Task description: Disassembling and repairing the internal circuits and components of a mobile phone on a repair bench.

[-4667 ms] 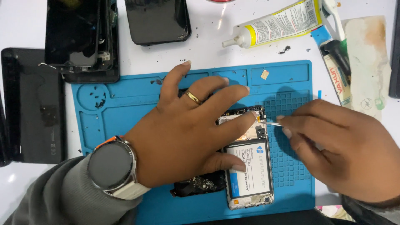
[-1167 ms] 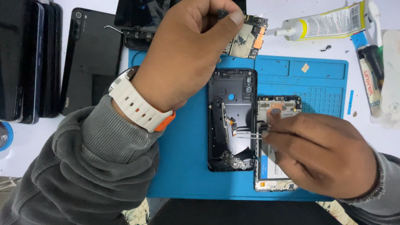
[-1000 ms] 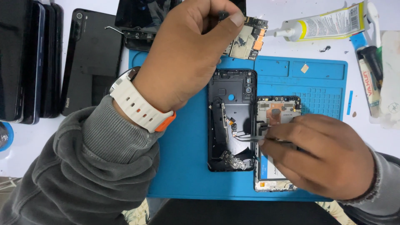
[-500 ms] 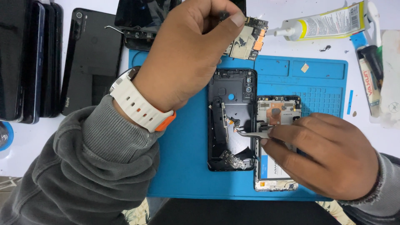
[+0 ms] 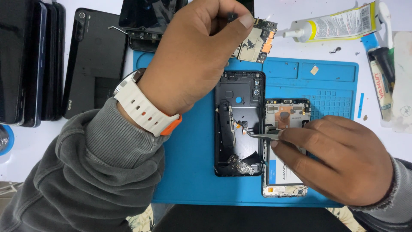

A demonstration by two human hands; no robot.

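On the blue mat (image 5: 193,172), near its middle, the right hand (image 5: 339,159) pinches tweezers (image 5: 262,135) inside the open black phone back (image 5: 239,124), while the left hand (image 5: 193,51) grips a circuit board (image 5: 256,41) near the mat's top edge; picking out the tiny part likely needs a steady, gentle pull.

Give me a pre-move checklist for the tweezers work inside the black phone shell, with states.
1. Tweezers gripped in right hand: ok.
2. Tips over the part inside the black rear shell: ok; grip on it: cannot tell.
3. Circuit board lifted clear in left hand: ok.
4. Shell flat on blue mat: ok.
5. Glue tube capped: cannot tell.
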